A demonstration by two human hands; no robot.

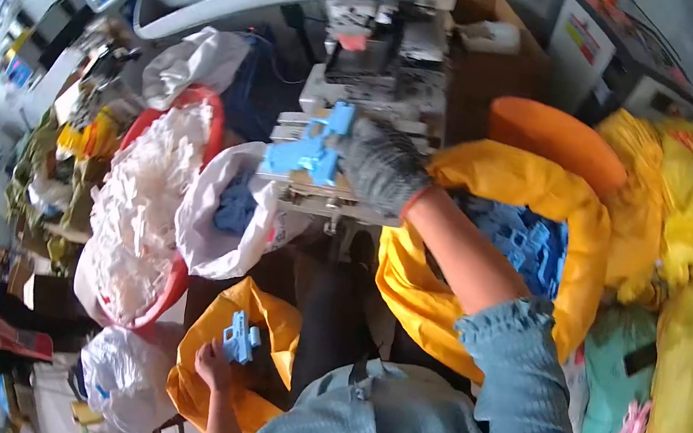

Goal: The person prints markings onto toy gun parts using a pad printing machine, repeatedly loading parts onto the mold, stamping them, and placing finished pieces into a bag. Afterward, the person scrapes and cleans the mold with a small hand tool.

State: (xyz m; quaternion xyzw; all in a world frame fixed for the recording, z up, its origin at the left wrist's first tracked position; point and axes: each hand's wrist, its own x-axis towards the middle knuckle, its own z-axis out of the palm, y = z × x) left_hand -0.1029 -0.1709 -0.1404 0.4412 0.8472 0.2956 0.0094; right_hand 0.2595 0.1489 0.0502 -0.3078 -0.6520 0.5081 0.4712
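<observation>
My right hand (385, 168), in a dark grey knitted glove, is closed at the edge of a blue plastic piece (311, 153) shaped like a toy gun part. This piece is over the front plate of a machine (379, 83); my fingertips are partly hidden. Lower down, my bare left hand (215, 367) is at the mouth of a small yellow-orange bag (191, 389), its fingers against another blue plastic piece (242, 337). A large yellow bag (508, 166) under my right forearm contains many blue plastic pieces (523, 243).
A white sack (192, 208) with blue bits stands left of the machine. Beyond it, a red tub (216, 124) is heaped with white scraps (146, 209). Full yellow sacks (690, 370) and a green sack (619, 395) line the right. Another person (11, 329) is at far left.
</observation>
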